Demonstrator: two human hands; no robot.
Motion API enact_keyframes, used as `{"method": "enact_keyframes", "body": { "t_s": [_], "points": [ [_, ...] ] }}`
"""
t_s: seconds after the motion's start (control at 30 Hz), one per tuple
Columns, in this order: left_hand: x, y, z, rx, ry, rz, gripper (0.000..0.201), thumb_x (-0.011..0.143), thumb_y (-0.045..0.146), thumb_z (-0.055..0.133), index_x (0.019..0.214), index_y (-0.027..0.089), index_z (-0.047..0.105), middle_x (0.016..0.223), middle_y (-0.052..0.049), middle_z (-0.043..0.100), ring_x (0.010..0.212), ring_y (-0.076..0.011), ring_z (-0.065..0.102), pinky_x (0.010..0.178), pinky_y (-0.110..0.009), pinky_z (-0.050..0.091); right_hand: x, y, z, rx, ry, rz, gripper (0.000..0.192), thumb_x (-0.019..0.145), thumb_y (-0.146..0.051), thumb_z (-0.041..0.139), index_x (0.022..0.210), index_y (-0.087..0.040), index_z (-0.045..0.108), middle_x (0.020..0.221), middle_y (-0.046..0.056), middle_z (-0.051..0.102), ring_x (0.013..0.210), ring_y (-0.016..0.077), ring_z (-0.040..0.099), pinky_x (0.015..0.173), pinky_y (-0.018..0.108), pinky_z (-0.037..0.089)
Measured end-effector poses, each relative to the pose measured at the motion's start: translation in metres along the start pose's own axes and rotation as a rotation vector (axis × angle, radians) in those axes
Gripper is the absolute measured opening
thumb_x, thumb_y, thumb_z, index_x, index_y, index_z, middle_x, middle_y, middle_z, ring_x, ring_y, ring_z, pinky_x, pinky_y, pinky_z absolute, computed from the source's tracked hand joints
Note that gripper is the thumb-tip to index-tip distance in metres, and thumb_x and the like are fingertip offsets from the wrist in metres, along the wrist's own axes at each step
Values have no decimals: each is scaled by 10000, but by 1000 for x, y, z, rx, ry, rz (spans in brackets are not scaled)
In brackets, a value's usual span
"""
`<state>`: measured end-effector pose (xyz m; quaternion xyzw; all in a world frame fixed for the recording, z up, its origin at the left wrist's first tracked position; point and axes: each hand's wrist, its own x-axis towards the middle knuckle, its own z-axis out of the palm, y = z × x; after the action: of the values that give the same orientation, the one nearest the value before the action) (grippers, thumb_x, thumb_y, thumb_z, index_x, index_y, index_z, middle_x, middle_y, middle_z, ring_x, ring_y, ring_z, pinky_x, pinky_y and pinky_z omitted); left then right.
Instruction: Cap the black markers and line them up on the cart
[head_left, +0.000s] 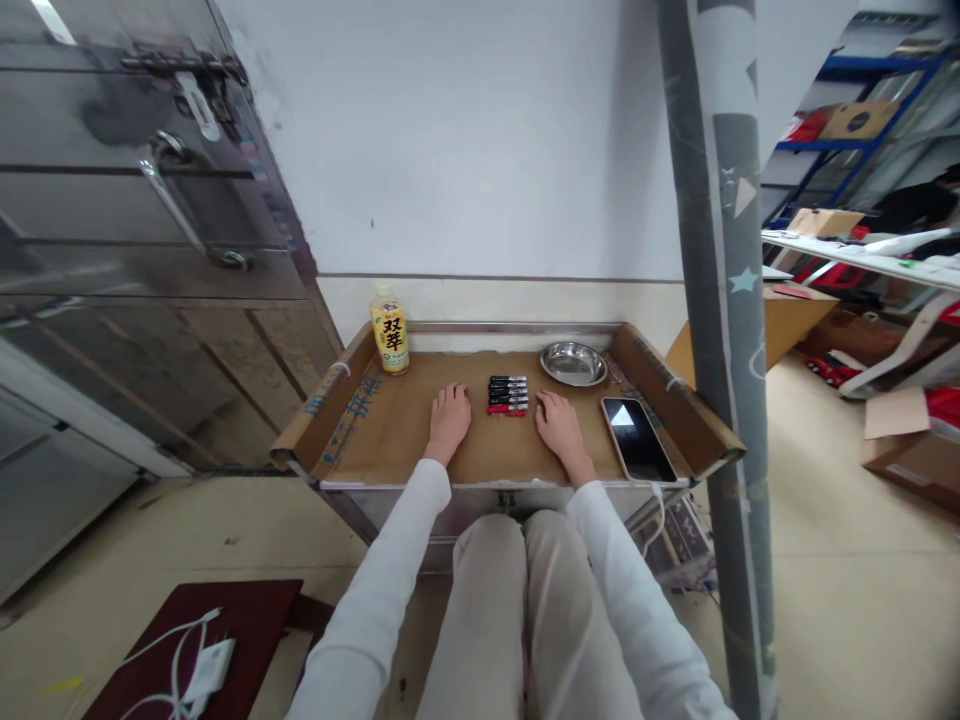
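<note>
Your left hand (pixel 448 417) and right hand (pixel 556 420) rest flat near the worktop's front edge, fingers together, holding nothing; the markers (pixel 508 394) lie between them. Nothing's begun, I judge; grasp one next.

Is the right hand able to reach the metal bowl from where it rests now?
Probably yes. The right hand lies flat on the table, and the metal bowl sits just beyond it with nothing between them; the phone lies off to the side.
</note>
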<state>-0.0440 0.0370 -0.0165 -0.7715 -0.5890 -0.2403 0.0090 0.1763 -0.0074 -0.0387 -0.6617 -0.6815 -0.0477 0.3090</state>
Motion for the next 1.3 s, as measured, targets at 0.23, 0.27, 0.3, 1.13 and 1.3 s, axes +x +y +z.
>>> {"method": "enact_keyframes", "body": {
  "t_s": [0.23,0.27,0.3,1.13,1.3],
  "points": [
    [-2,-3,3,-76,37,26,325,913,125,391,1195,148,549,1299,-195,556,1156,-303,539,973,-485,434,-2,0,5,-3,66,-27,370,912,-160,382,1192,-126,622,1247,167,634,1127,254,565,971,409,415],
    [-3,-3,3,-79,41,29,324,910,124,390,1190,146,551,1298,-199,556,1153,-304,539,971,-487,435,-2,0,5,-4,65,-28,368,912,-160,383,1190,-128,623,1249,166,634,1127,253,565,969,408,415],
    [-3,-3,3,-81,44,31,323,908,123,391,1187,145,552,1295,-200,557,1151,-304,539,971,-486,436,-2,0,5,-5,62,-28,366,913,-159,384,1188,-129,623,1249,166,634,1130,253,564,969,406,416],
    [-13,14,-21,-302,-30,366,253,879,84,438,1002,206,623,1050,-68,603,1001,-207,557,966,-372,441,-8,-22,-23,15,-52,-170,243,939,-210,404,1030,-222,629,1018,87,610,960,238,516,841,357,357],
    [-14,14,-20,-323,-72,441,170,885,134,491,919,220,634,946,-45,599,942,-198,561,920,-350,453,-9,-22,-21,-20,-85,-170,198,928,-238,449,989,-224,637,1018,86,596,963,245,507,822,357,355]
  ]
}}
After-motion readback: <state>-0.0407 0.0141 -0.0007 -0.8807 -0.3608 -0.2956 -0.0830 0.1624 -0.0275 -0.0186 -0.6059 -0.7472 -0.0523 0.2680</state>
